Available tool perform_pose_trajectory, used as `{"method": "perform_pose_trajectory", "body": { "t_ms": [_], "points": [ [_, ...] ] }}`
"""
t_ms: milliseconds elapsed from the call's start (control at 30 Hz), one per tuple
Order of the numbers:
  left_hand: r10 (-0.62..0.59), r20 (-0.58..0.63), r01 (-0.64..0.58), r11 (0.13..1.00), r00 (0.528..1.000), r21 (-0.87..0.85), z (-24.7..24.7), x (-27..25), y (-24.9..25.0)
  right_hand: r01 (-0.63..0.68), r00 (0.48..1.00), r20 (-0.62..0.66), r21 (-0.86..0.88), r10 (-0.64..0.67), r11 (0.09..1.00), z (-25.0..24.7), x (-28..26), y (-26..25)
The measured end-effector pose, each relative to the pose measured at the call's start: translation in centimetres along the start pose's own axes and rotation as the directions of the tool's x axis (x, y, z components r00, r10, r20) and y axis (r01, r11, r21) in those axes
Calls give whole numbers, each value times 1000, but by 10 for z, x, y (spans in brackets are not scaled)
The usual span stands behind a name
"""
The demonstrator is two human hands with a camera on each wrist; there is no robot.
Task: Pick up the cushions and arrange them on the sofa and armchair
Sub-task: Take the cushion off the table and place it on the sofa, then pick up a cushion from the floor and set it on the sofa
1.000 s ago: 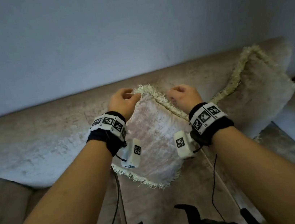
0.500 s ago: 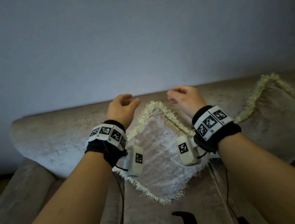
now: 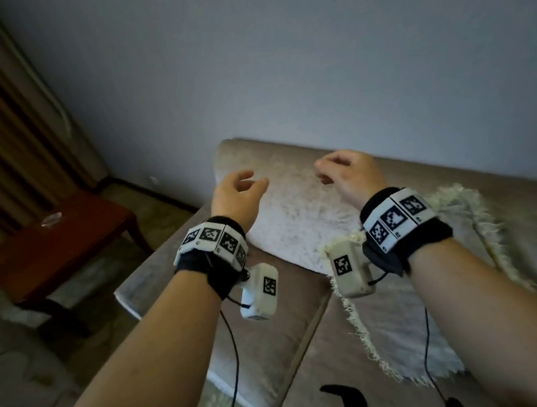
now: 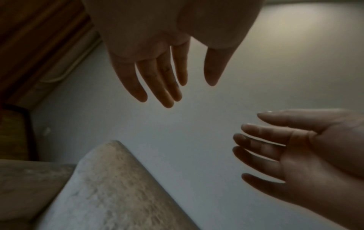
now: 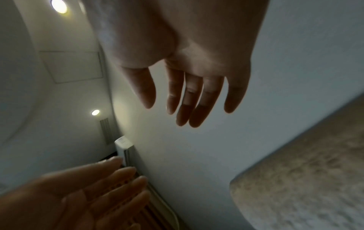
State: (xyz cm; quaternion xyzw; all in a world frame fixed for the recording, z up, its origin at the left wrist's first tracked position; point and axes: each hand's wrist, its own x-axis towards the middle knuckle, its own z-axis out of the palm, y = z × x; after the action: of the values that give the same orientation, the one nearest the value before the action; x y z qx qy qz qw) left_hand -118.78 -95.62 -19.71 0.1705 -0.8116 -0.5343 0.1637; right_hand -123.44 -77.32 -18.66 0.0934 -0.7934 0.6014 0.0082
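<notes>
Pale velvety fringed cushion [image 3: 417,337] leans on its corner against the beige sofa [image 3: 278,333] backrest, untouched

beige sofa [image 3: 289,166], cream-fringed cushion [image 3: 417,337], red-brown table [image 3: 58,239]

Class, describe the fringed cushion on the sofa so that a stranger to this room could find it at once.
Start at the beige sofa against the pale wall. The fringed cushion stands on its seat, leaning on the backrest, just behind the right forearm. Its pale plush face edged all round with shaggy cream fringe sets it apart from the sofa's plain upholstery.

No readable text anywhere; the wristbands [image 3: 212,240] carry only black-and-white marker patterns.
</notes>
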Motion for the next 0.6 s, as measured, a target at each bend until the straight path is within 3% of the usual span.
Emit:
{"method": "perform_pose_trajectory", "body": {
  "t_ms": [167, 600],
  "points": [
    [-55, -188, 51, 998, 981, -28, -99, 16, -39, 69, 970, 235, -41, -58, 997, 117, 7, -37],
    [-155, -463, 144, 988, 873, -60, -368, 13, -155, 172, 848, 506, 18, -157, 985, 412, -21, -124]
  ]
}}
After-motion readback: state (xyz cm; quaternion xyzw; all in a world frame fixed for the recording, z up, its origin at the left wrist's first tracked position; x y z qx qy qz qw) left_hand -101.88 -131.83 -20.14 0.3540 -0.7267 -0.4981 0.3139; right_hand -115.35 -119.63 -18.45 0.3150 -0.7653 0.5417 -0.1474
